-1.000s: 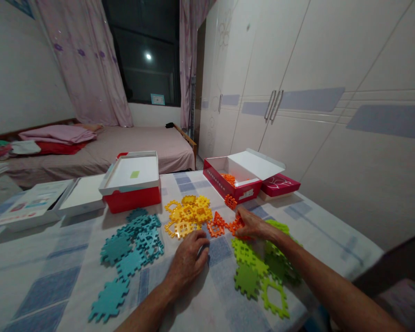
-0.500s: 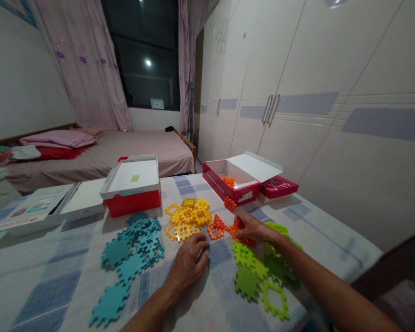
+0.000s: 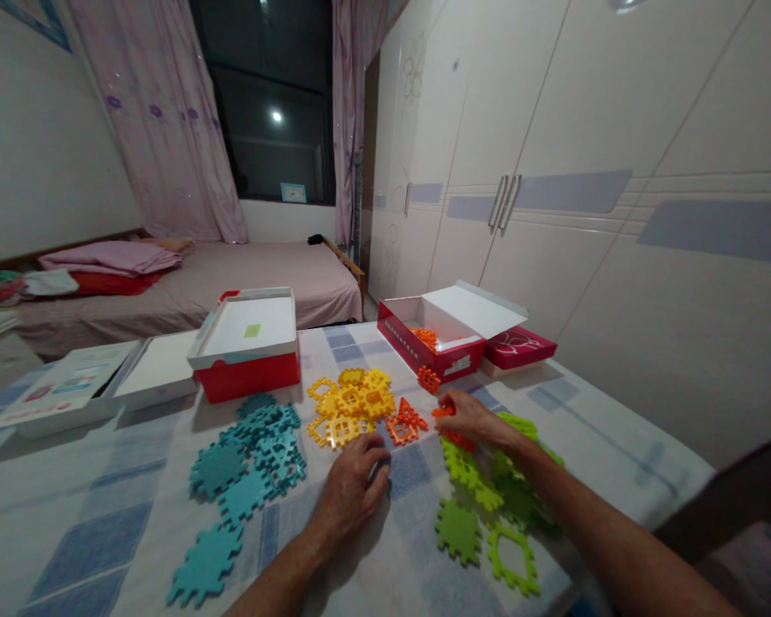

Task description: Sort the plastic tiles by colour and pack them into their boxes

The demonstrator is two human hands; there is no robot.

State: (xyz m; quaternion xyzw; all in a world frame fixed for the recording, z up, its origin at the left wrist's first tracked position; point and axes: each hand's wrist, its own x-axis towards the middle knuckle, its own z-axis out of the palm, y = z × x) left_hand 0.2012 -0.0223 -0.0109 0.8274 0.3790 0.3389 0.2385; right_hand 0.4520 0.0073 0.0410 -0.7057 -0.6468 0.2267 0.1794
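Note:
My right hand [image 3: 474, 418] has its fingers closed on orange interlocking plastic building pieces [image 3: 446, 414], partly covered by the hand. It is above the far edge of a pile of green toothed pieces [image 3: 459, 531]. My left hand [image 3: 353, 484] rests on the tablecloth, fingers loosely bent and apart, with nothing seen in it. Just beyond its fingertips lies a heap of yellow pieces [image 3: 353, 403]. A few orange pieces [image 3: 406, 422] lie between the two hands. Blue-green pieces [image 3: 248, 463] are spread to the left of my left hand.
An open dark red box [image 3: 411, 338] holding orange pieces stands at the back right, one orange piece [image 3: 428, 380] by its front. Beside it lies a red lid [image 3: 520, 347]. At the back left stand a red box with a white tray [image 3: 244, 373] and white box parts [image 3: 158, 368].
My right hand has lifted the orange pieces slightly, away from the orange ones on the table. Some green pieces near it have shifted right. My left hand stays in place.

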